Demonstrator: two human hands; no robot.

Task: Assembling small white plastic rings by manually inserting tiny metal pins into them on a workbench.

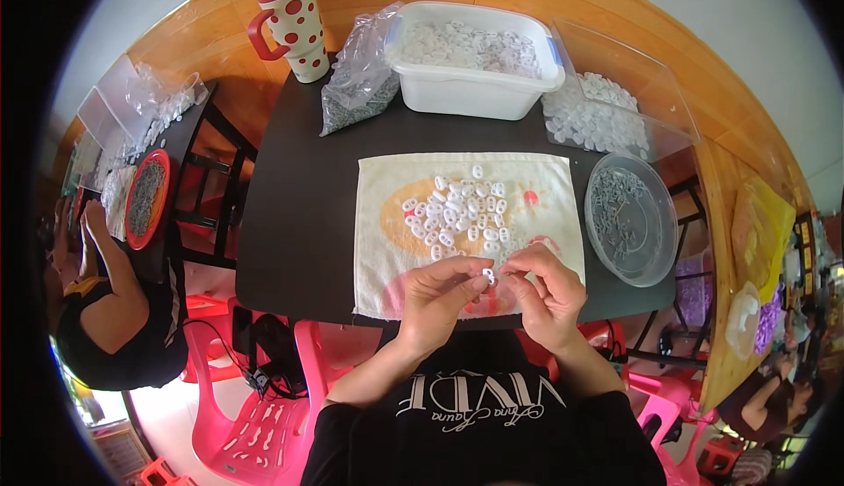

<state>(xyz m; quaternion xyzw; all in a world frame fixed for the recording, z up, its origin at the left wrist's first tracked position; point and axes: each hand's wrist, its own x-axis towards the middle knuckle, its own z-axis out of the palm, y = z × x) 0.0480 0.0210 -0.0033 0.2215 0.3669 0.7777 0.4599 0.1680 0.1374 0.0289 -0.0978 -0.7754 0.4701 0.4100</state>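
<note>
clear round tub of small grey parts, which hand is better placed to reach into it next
Probably the right hand: it is nearer the tub, which stands on that side, while the left hand pinches a white piece.

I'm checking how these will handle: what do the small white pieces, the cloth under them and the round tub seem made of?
Small white pieces: probably hard plastic, smooth, given their uniform, moulded-looking shapes.
Cloth: fabric, soft and matte, perhaps cotton towelling; its edges look slightly wavy.
Round tub: likely clear plastic, smooth; darkness shows through it and its rim catches light.
</note>
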